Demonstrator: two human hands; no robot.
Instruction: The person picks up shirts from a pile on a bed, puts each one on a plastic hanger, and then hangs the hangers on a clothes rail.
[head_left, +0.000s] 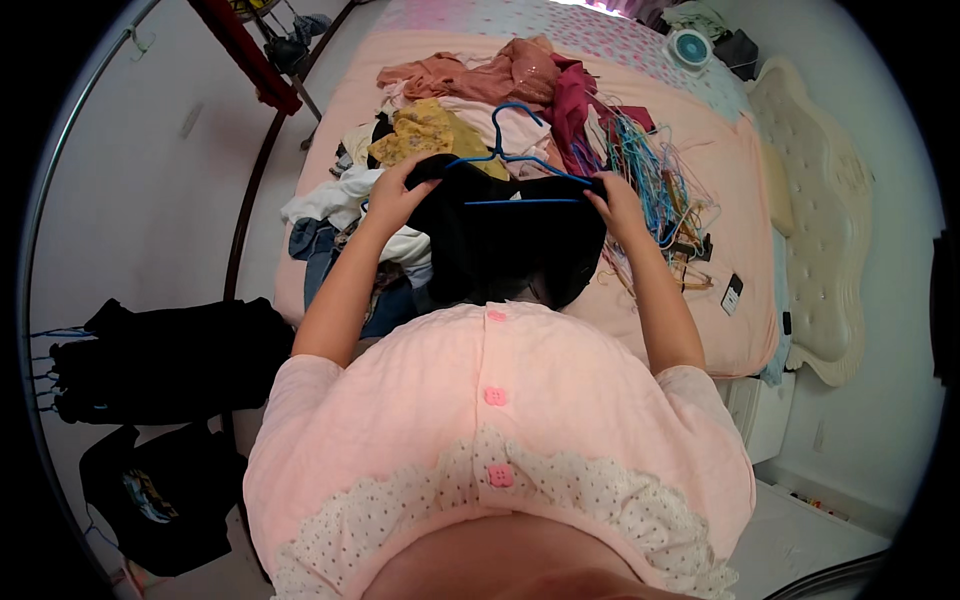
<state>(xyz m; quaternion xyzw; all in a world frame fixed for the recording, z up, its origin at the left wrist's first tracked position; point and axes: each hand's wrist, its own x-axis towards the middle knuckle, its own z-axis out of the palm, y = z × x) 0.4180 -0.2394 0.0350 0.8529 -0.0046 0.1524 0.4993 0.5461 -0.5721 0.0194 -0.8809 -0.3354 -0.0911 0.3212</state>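
Observation:
A black garment (517, 240) hangs in front of my body on a blue hanger (498, 150), whose hook points up and away from me. My left hand (401, 193) grips the garment's left shoulder at the hanger's end. At the opposite shoulder, my right hand (616, 206) pinches the black cloth around the other hanger end. The hanger's lower bar shows across the neck opening, with a small pale label near it. The lower part of the garment is partly hidden by my pink shirt (495, 360).
Piled clothes (480, 82) cover the bed (735, 187) ahead. Tangled hangers (656, 180) lie to the right, near a phone (732, 294). Black garments (172, 364) hang from a metal rail (56, 127) on the left. A small fan (690, 49) stands near the padded headboard (814, 217).

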